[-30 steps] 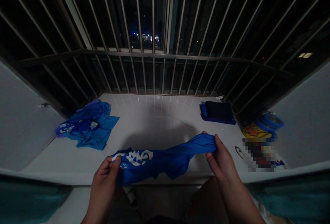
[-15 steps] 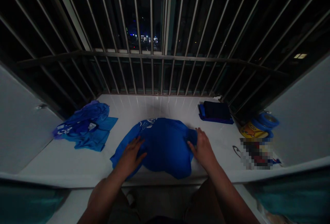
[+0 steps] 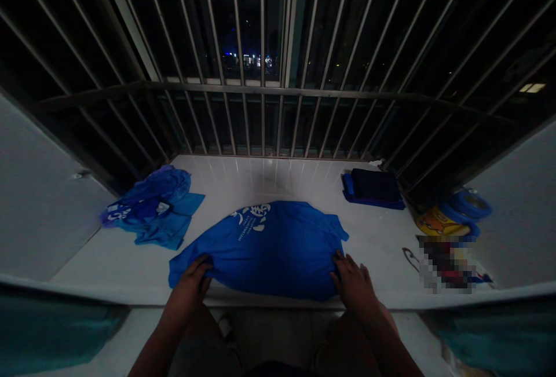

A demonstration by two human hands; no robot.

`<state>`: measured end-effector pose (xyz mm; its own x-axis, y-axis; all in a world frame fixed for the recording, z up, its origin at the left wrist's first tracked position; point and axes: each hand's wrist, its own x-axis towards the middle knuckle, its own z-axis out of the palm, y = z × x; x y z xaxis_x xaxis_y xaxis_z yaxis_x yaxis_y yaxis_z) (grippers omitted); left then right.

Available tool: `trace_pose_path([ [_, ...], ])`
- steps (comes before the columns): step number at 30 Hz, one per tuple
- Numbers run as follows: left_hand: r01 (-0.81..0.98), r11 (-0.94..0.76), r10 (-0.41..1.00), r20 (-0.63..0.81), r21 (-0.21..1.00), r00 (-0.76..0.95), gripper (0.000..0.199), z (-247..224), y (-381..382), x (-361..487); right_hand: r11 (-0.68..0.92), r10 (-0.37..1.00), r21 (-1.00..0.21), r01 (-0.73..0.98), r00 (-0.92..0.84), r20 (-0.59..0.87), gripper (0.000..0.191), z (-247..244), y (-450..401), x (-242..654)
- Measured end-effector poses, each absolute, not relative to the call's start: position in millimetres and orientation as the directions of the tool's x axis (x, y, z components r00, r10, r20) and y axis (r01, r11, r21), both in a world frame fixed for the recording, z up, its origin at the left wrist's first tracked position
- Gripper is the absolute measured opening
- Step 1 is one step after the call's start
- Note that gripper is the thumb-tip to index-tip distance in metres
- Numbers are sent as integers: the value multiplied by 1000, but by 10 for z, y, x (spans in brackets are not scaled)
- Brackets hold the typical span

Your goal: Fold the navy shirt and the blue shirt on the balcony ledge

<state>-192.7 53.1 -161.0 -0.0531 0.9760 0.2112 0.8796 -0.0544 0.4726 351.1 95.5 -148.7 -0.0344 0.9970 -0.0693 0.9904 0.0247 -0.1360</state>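
A blue T-shirt [image 3: 278, 252] with white lettering and a round white print lies spread across the front of a white ledge [image 3: 260, 183]. Its surface is fairly flat, with small creases toward the left. My left hand [image 3: 191, 284] has its fingers curled over the shirt's lower left edge, pinching the cloth. At the lower right edge, my right hand [image 3: 354, 284] rests with fingers stretched out and slightly apart, their tips touching the fabric.
A crumpled heap of blue and purple clothes [image 3: 152, 209] lies at left. Folded dark clothes [image 3: 373, 187] sit at the back right. Near the right wall are a yellow and blue container [image 3: 452, 215] and a blurred-out item [image 3: 449, 264]. Metal bars [image 3: 278, 90] close off the window behind.
The shirt has gone from bunched and puffed up to flatter and wider, showing more of its print. My left hand moved left and down to its edge; my right hand moved slightly down.
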Motion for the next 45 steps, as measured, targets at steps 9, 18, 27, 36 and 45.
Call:
trace_pose_path([
  [9,765,0,974,172,644,-144,30,-787,447,-1168,218,958,-478,851,-281,-62,75,-933,677,2472],
  [18,622,58,992,22,781,-121,40,-236,21,-196,159,900,-828,537,-423,-102,56,-572,488,1682],
  [27,790,-158,976,-31,592,218,23,198,393,-1149,51,977,-759,649,-191,-98,40,-580,930,2966],
  [36,931,-365,906,234,6,354,45,1409,2640,-981,35,905,-602,798,230,357,23,1135,2233,3809],
  [45,855,-460,621,775,238,119,28,2374,3066,-911,42,465,-51,998,25,885,32,2078,695,3431],
])
